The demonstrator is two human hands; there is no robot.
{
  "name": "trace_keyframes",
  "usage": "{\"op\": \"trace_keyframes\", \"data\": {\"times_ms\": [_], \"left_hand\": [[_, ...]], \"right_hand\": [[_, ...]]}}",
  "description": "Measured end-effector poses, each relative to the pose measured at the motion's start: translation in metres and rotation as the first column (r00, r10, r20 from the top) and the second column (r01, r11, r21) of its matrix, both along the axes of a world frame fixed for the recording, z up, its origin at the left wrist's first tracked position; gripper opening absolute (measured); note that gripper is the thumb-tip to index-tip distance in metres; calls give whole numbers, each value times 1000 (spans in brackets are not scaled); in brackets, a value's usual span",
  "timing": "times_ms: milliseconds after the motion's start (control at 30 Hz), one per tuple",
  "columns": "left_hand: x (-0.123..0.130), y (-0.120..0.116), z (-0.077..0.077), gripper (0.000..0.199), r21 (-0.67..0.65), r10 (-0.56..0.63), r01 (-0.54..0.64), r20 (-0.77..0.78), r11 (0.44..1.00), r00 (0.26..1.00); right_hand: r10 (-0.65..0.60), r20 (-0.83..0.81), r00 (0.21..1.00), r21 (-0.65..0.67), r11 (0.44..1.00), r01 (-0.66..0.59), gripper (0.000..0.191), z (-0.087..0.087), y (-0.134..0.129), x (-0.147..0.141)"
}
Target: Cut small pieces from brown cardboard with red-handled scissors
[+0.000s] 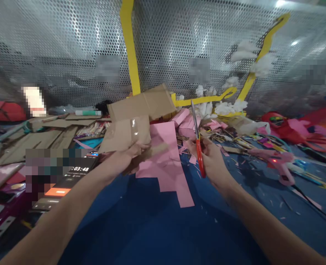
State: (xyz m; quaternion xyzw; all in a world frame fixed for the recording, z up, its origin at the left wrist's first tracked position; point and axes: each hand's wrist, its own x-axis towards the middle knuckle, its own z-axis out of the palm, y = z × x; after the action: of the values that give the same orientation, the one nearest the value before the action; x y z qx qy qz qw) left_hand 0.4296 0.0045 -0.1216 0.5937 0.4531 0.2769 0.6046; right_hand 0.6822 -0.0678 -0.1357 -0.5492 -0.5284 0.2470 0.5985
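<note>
A: Nearest?
B: Blue table [149, 228], lower centre, pink sheet [167, 169] over it.
A: Hands?
B: Left hand [136, 154] grasps brown cardboard [121, 136], centre; right hand [211, 156] grips red-handled scissors [199, 158], right of centre — pointing up.
A: Handling, my view: cardboard steady, left hand out of their line.
B: Writing?
A: Phone [74, 178], lower left: 03:48. Farther, green-and-white tube [88, 112], left — label unreadable.

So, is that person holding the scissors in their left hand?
No, the red-handled scissors are in the right hand, while the left hand holds brown cardboard.
</note>
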Motion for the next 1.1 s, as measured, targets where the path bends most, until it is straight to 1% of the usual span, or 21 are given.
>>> {"op": "trace_keyframes", "data": {"times_ms": [67, 133, 200, 267, 367, 500, 600, 700, 800, 900, 1000, 1100], "left_hand": [[2, -1, -4, 47, 33, -37, 38, -23, 999, 999], [2, -1, -6, 44, 62, -55, 54, 12, 997, 998], [1, -1, -6, 41, 84, -47, 43, 39, 996, 998], [0, 0, -6, 41, 86, -42, 40, 23, 995, 999], [-1, 0, -7, 46, 89, -84, 85, -18, 992, 996], [1, -2, -5, 47, 94, -141, 137, 45, 986, 989], [3, -3, -1, 46, 85, -120, 116, 54, 990, 991], [4, -4, 1, 42, 122, -110, 97, 103, 988, 989], [5, -7, 1, 31, 156, -147, 114, 226, 981, 963], [7, -11, 2, 26, 122, -186, 155, 309, 980, 933], [8, -16, 6, 21, 151, -217, 176, 320, 973, 922], [10, -20, 10, 14, 201, -236, 178, 318, 963, 918]], "right_hand": [[-1, 0, 1000, -18, 1000, 1, 30, -1, 0, -1], [4, 5, 1000, -32, 999, -3, 31, -2, 0, -2], [14, 4, 1000, -43, 999, -14, 31, -2, -1, -3], [22, -5, 1000, -44, 999, -22, 33, -2, -1, -4], [30, -21, 999, -39, 999, -30, 37, -4, 0, -4], [42, -6, 999, -50, 998, -43, 37, -10, 2, -5], [57, 55, 997, -69, 996, -53, 35, -11, 1, -6], [79, 97, 992, -98, 993, -69, 34, -8, -3, -10], [99, 140, 985, -113, 990, -84, 30, -3, -7, -14], [96, 203, 974, -108, 991, -75, 27, 1, -9, -17], [102, 259, 960, -106, 991, -77, 27, 1, -9, -17], [81, 389, 918, -95, 994, -47, 25, 1, -9, -17]]}}
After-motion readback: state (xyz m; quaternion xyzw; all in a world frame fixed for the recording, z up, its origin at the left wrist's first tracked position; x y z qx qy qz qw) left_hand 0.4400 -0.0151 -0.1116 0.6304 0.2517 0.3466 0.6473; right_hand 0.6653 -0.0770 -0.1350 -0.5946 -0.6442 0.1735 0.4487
